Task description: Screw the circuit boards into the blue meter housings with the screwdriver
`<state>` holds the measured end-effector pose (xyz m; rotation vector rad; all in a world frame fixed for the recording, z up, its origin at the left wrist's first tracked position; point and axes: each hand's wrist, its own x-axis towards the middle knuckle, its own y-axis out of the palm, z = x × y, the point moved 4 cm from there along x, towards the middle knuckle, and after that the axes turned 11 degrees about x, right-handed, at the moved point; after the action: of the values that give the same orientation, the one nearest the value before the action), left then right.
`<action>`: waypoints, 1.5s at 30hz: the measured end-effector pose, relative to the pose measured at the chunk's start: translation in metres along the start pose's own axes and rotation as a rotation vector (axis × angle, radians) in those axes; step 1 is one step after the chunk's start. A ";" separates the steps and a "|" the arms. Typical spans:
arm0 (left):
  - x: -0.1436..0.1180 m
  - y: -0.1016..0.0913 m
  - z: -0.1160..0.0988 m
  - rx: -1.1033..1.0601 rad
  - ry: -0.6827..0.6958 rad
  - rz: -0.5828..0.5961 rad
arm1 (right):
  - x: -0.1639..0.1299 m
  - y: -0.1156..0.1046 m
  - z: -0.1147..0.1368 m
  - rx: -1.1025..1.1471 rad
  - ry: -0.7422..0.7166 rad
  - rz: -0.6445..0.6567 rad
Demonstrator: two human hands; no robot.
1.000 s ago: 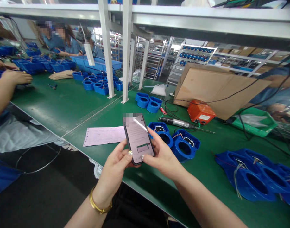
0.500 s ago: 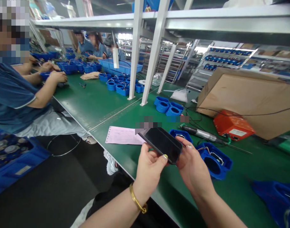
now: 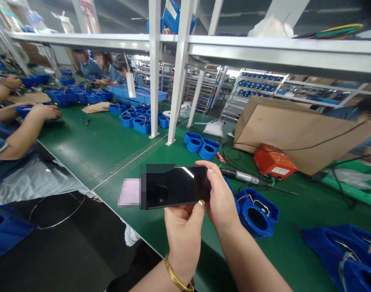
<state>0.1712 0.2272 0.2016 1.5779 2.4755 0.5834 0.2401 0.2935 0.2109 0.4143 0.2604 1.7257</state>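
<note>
A black smartphone (image 3: 176, 188), its dark screen facing me, is held sideways above the green bench (image 3: 76, 148). My left hand (image 3: 185, 229) grips its lower edge, thumb on the front and fingers behind. Around the phone's right end wraps my right hand (image 3: 220, 192). A gold bangle (image 3: 176, 278) circles my left wrist. Partly behind the phone's left end lies a pink paper sheet (image 3: 129, 192), blurred by blocks. Just right of my right hand sits a blue plastic housing (image 3: 258, 217) with a round opening and wires.
Blue housings (image 3: 200, 146) stand beyond the phone, near a power screwdriver (image 3: 243, 176), an orange box (image 3: 275, 162) and a cardboard box (image 3: 279, 125). White posts (image 3: 178, 77) carry a shelf overhead. More blue housings (image 3: 346, 255) lie at right. Co-workers' hands (image 3: 45, 111) handle parts at left.
The phone has turned from a slant to nearly level, its screen now more toward me. My right hand has shifted to its right end. The view has swung right.
</note>
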 end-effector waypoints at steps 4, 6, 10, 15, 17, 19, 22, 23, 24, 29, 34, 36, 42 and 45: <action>-0.001 -0.002 0.002 0.069 0.002 0.008 | -0.002 0.005 0.008 -0.016 0.070 0.018; -0.002 -0.003 0.003 0.087 -0.002 0.022 | -0.006 0.006 0.013 -0.031 0.087 0.020; -0.004 -0.004 0.001 0.104 0.007 0.044 | -0.010 0.008 0.022 -0.099 0.068 0.025; -0.005 -0.003 -0.003 0.090 0.004 0.072 | -0.012 0.008 0.024 -0.070 0.074 0.027; -0.006 -0.002 -0.004 0.077 0.009 0.080 | -0.013 0.008 0.024 -0.062 0.075 0.042; -0.006 -0.001 -0.005 0.068 0.017 0.097 | -0.014 0.008 0.025 -0.065 0.059 0.048; -0.008 -0.001 -0.006 0.051 0.012 0.104 | -0.014 0.007 0.025 -0.060 0.063 0.058; -0.008 -0.001 -0.006 0.043 0.012 0.101 | -0.015 0.007 0.025 -0.055 0.069 0.064; -0.008 -0.001 -0.006 0.037 0.011 0.096 | -0.015 0.007 0.025 -0.053 0.074 0.069; -0.008 -0.002 -0.004 0.030 0.026 0.106 | -0.015 0.009 0.027 -0.079 0.063 0.056; -0.007 -0.004 -0.006 0.041 0.034 0.108 | -0.015 0.009 0.027 -0.098 0.076 0.037; -0.007 -0.004 -0.007 0.061 0.024 0.120 | -0.015 0.009 0.027 -0.119 0.064 0.048; -0.007 -0.005 -0.004 0.087 0.032 0.115 | -0.014 0.008 0.026 -0.178 0.029 0.068; -0.007 -0.007 -0.001 0.105 0.022 0.092 | -0.014 0.008 0.026 -0.181 0.031 0.079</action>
<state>0.1679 0.2184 0.1993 1.7406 2.4983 0.4936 0.2455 0.2764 0.2357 0.2689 0.1101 1.8168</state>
